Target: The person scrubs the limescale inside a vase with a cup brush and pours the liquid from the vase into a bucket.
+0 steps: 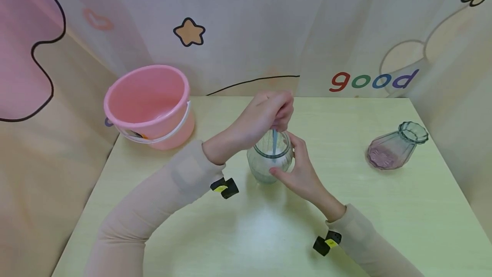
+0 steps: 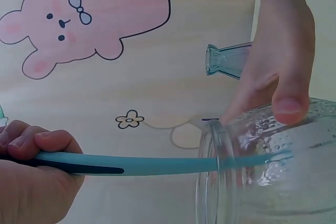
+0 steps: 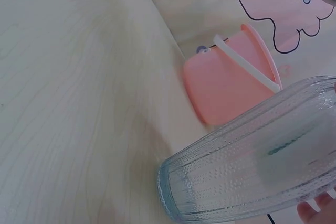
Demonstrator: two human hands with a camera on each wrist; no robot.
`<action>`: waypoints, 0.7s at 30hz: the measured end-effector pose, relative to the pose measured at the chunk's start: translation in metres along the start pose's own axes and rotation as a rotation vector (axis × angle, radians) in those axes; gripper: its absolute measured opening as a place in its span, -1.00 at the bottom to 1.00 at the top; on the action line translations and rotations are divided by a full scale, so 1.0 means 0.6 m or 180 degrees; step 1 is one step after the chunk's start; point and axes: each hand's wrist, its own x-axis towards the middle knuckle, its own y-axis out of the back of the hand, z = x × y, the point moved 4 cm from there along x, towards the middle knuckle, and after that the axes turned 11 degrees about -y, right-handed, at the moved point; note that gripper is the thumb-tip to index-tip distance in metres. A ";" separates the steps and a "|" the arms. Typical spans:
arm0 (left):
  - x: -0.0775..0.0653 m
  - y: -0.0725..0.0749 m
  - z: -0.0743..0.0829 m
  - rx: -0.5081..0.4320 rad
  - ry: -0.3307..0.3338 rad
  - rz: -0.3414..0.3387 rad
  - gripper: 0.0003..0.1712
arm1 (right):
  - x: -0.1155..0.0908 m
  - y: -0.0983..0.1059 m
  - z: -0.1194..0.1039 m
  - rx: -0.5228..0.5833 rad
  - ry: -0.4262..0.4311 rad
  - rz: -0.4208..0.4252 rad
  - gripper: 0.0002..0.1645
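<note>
Near the table's middle, a clear ribbed glass jar (image 1: 265, 174) has its wide mouth facing up. My left hand (image 1: 269, 110), above the mouth, grips a blue-handled brush (image 2: 147, 164) with a dark inlay along its handle. The brush runs down into the jar, where a pale patch shows blurred through the glass around its lower end. My right hand (image 1: 303, 172) holds the jar from the right side, thumb on the front and fingers behind. In the right wrist view the jar's thick base (image 3: 168, 195) is down at the tabletop, and only some of my right fingertips (image 3: 321, 212) show.
A pink bucket (image 1: 169, 142) with a white handle stands at the back left. At the right, a small fluted glass vase (image 1: 390, 151), purple low down and bluish at the rim, leans to one side. A printed curtain (image 1: 250, 33) hangs along the table's back edge.
</note>
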 end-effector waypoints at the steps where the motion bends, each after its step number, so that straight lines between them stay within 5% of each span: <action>1: 0.000 0.000 -0.001 0.0000 0.0004 0.0009 -0.62 | 0.000 0.000 0.000 0.0007 -0.0005 -0.0006 -0.03; 21: -0.023 0.005 -0.096 0.0138 0.0436 0.0085 -0.60 | 0.003 0.014 0.013 -0.0151 -0.0030 -0.0737 0.13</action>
